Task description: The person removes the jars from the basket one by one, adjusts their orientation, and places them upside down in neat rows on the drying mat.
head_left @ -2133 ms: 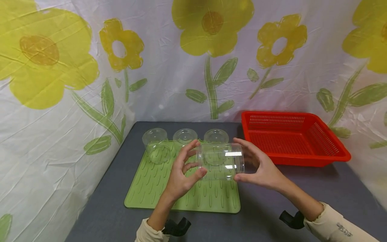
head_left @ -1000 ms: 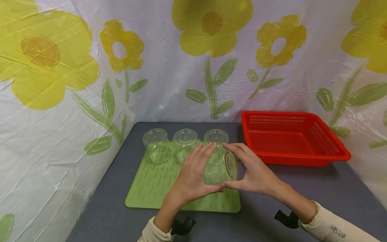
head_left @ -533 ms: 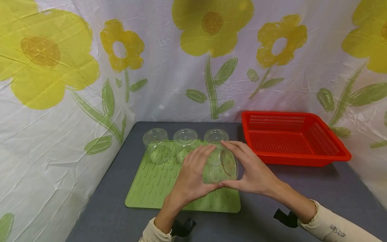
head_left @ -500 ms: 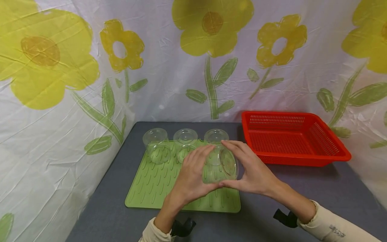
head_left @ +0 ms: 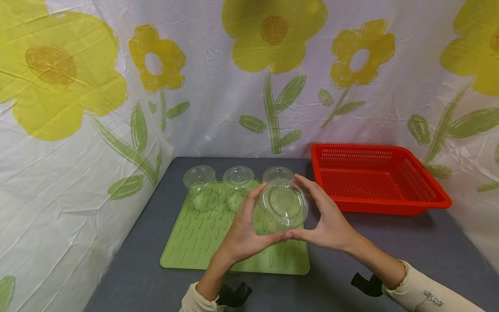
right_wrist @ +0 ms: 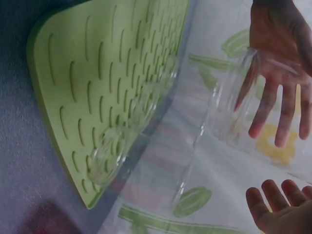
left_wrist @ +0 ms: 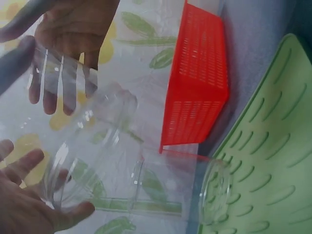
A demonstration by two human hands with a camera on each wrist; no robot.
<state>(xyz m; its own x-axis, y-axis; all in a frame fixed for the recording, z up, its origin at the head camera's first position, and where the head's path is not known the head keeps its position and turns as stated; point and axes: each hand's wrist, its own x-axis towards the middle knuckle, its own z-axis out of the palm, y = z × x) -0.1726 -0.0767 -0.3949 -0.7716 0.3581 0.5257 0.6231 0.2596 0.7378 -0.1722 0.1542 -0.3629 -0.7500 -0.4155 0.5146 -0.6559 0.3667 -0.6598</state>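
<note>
Between both hands, above the green mat [head_left: 202,242], is a clear plastic jar [head_left: 286,203], one round end turned up toward the head camera. My left hand [head_left: 243,229] grips its left side, and my right hand [head_left: 325,221] grips its right side. The two thumb tips meet below the jar. In the left wrist view, the jar [left_wrist: 87,151] is see-through, with right-hand fingers showing behind its wall. Three similar clear jars stand in a row along the mat's far edge: left jar [head_left: 199,177], middle jar [head_left: 238,175], right jar [head_left: 277,173]. The held jar partly covers the right one.
A red perforated plastic basket [head_left: 390,203] stands at the back right of the dark grey table [head_left: 351,268], right of the mat. A flower-printed sheet [head_left: 214,86] hangs behind and at the sides. Each wrist carries a black camera mount.
Two seconds ago the jar lay sideways between the hands. It has turned until a round end faces the head camera, and the hands have come closer together. The standing jars and basket have not moved.
</note>
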